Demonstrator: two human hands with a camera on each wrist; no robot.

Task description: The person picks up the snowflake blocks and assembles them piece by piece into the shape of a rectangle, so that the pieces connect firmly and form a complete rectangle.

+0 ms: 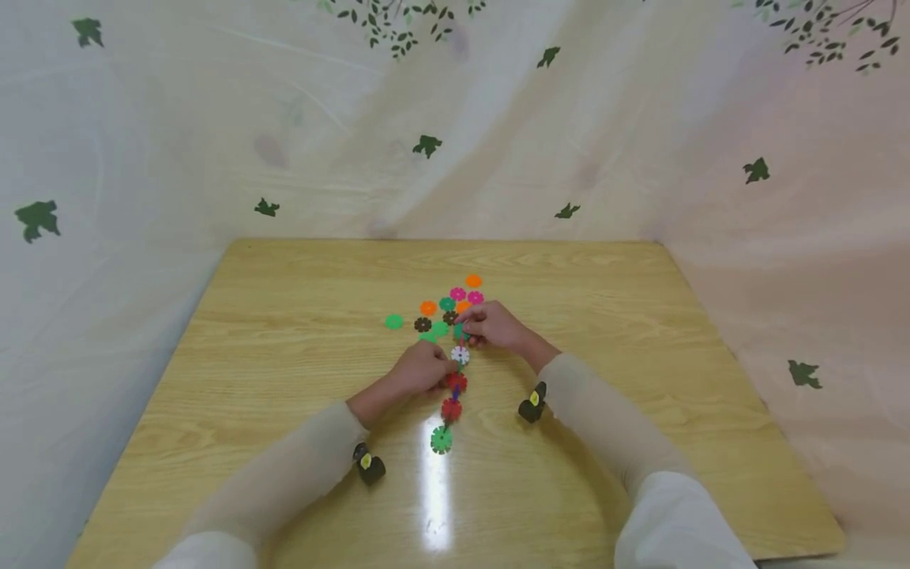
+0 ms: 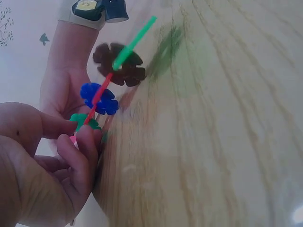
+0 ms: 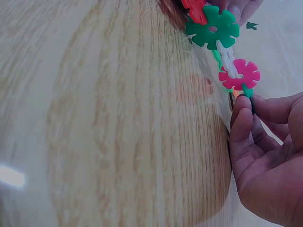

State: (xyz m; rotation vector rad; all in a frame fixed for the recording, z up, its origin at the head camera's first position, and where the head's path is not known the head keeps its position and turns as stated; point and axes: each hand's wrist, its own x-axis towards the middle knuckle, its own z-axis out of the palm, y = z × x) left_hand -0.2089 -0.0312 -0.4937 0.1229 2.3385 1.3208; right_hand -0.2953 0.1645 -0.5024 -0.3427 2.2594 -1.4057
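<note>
A chain of slotted plastic snowflake discs runs away from the person, its near end a light green disc, then a red disc and, farther on, a white disc. My left hand pinches the chain midway, on a green disc beyond a blue disc and a brown disc. At the far end, my right hand pinches a green disc between thumb and fingers. That disc meets a pink disc; the fingers hide part of it.
Several loose discs lie just beyond the hands on the wooden table, among them an orange disc, a brown disc and a green disc. A leaf-patterned curtain surrounds the table's back and sides.
</note>
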